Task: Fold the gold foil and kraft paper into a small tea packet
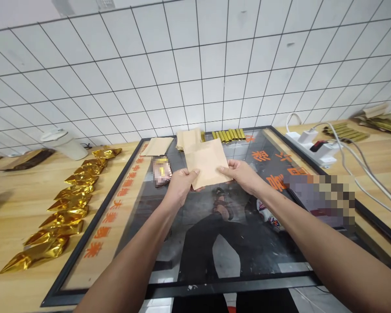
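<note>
A square of brown kraft paper [207, 161] is held flat above a black-framed glass panel [195, 256]. My left hand [181, 184] pinches its lower left corner, thumb on top. At the lower right edge, my right hand [243, 174] grips it the same way. Whether it is a single sheet or a flat bag I cannot tell. Just behind it lies a stack of similar brown paper [186, 137], partly covered from view. Another brown paper piece [158, 146] rests to the left of that stack. A small blurred packet [162, 171] sits left of my left hand.
Several gold foil packets [70, 202] line the wooden table [29, 208] on the left, near a lidded cup [67, 145]. Gold-coloured tubes [228, 135] lie at the panel's back edge. A power strip [308, 150] with white cables [361, 174] stands at right. A tiled wall [211, 65] rises behind.
</note>
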A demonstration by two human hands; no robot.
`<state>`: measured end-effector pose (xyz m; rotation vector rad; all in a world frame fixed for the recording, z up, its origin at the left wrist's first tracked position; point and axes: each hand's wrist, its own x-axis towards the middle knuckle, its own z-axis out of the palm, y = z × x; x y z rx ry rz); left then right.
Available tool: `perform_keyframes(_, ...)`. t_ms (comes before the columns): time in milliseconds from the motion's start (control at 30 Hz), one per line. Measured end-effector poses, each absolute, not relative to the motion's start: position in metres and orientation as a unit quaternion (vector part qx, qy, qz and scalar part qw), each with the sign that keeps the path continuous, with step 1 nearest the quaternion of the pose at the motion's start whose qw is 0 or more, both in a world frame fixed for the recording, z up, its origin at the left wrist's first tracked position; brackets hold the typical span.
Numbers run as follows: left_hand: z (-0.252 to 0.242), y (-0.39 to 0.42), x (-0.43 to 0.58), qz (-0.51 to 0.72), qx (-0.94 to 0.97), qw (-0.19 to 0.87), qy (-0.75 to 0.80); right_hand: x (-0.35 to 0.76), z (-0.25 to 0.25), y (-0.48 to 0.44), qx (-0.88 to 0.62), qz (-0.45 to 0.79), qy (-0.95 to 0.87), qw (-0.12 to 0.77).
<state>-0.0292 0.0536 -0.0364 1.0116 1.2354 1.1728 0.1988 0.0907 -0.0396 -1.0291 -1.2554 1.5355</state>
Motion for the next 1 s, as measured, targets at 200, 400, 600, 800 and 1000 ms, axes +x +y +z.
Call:
perform_keyframes(200, -0.04, 0.055, -0.031, 0.488, 0.434, 0.53, 0.541, 0.202, -0.041, 0.093, -0.446, 0.583, -0.521, 0.435)
perform_keyframes(400, -0.034, 0.057, -0.043, 0.496, 0.448, 0.487, 0.562, 0.212, -0.037, 0.096, -0.474, 0.537, -0.573, 0.398)
perform_keyframes(600, -0.022, 0.056, -0.047, 0.564, 0.496, 0.316, 0.58, 0.229, -0.025, 0.097, -0.47, 0.493, -0.67, 0.294)
perform_keyframes(800, -0.015, 0.035, -0.028, 0.424, 0.779, 0.035, 0.46, 0.24, -0.017, 0.099, -0.45, 0.382, -0.773, 0.23)
perform_keyframes(1000, -0.03, 0.035, -0.021, 0.272, 0.874, 0.023, 0.402, 0.235, -0.023, 0.099, -0.447, 0.256, -0.83, 0.215)
